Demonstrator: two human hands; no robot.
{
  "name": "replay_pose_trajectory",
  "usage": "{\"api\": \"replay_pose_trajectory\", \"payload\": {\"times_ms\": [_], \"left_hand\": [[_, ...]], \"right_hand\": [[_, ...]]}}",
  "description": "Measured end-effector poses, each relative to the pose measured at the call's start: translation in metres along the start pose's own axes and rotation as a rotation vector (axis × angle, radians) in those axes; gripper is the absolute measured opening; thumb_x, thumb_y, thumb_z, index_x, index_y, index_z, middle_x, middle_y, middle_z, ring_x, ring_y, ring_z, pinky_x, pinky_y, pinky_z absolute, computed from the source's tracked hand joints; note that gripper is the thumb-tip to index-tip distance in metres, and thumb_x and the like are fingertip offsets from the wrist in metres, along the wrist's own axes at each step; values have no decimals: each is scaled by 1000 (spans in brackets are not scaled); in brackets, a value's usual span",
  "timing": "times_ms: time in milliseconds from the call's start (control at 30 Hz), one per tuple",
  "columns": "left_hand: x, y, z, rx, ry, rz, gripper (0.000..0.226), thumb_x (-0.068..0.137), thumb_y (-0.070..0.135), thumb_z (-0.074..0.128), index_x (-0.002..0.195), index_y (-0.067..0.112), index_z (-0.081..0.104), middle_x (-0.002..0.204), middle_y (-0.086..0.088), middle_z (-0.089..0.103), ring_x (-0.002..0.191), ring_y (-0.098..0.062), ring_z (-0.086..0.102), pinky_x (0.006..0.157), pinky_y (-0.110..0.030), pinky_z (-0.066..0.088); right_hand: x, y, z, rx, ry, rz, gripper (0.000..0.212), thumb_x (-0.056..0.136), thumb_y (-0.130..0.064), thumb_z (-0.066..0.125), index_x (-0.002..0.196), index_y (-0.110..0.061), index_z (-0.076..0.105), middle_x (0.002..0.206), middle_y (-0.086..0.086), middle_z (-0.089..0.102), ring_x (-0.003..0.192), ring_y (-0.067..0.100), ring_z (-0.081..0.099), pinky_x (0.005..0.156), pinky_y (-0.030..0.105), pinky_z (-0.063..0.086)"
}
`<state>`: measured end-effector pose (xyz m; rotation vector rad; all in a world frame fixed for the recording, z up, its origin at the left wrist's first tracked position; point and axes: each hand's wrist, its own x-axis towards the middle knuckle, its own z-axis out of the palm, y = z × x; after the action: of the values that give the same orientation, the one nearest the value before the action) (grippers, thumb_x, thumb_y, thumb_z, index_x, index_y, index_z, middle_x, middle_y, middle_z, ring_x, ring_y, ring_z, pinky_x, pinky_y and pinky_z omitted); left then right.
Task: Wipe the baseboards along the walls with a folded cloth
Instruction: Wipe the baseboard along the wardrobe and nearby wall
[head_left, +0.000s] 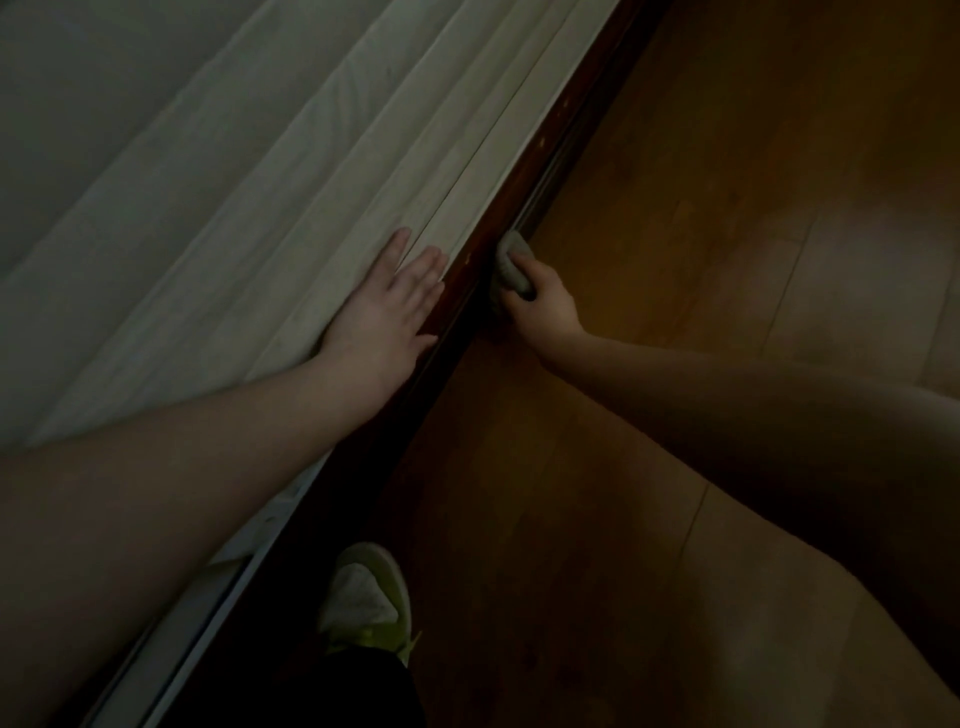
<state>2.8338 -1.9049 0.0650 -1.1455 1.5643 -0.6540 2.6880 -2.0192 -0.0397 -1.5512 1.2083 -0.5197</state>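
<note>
Dim light falls on a wooden floor (701, 260) that meets a pale curtain (234, 208) along a dark baseboard (524, 171). Your left hand (387, 306) lies flat, fingers straight, pressing the curtain back off the trim. Your right hand (543, 301) is curled tight around the folded cloth (511, 267), which sits against the baseboard's face low down by the floor. You look to be mid-wipe (somewhere along this wall); the next stroke calls for sliding the cloth on along the trim with steady pressure. How far the baseboard is already clean is hard to judge in this gloom. A shoe (369, 597) shows below.
</note>
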Motion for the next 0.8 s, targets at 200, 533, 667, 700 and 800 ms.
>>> {"api": "replay_pose_trajectory", "payload": {"times_ms": [200,533,667,700,800], "left_hand": [[2,1,0,-25,-12,-7,66,102,44,0,153,3,-11,160,-23,-18,149,-35,-19,105,-69,-21],[1,-3,-5,-53,-56,-6,63,104,41,3,153,5,-12,161,-21,-19,149,-33,-19,110,-66,-16],[4,-2,-1,-25,-59,6,67,104,44,5,151,1,-17,159,-24,-23,147,-37,-22,106,-70,-18],[4,-1,1,-8,-62,11,69,103,46,5,150,0,-18,158,-24,-25,147,-38,-23,104,-71,-19],[6,0,3,31,-69,24,75,102,51,6,147,-3,-21,156,-26,-28,146,-40,-24,99,-74,-23]], "right_hand": [[-81,-8,35,-39,-166,-46,59,94,-13,62,149,-21,40,157,7,30,145,21,30,119,32,25],[-143,15,54,-126,-533,-160,56,92,-11,61,145,-17,45,149,7,39,137,17,36,112,18,23],[-88,33,12,-157,-339,-112,50,90,-14,65,138,-13,51,136,10,52,125,24,50,99,22,35],[-67,37,-1,-150,-236,-78,51,91,-16,64,140,-13,50,137,10,53,125,24,51,97,22,35],[-1,38,-35,-67,29,12,53,95,-21,60,145,-21,42,141,4,50,124,18,50,93,25,39]]}}
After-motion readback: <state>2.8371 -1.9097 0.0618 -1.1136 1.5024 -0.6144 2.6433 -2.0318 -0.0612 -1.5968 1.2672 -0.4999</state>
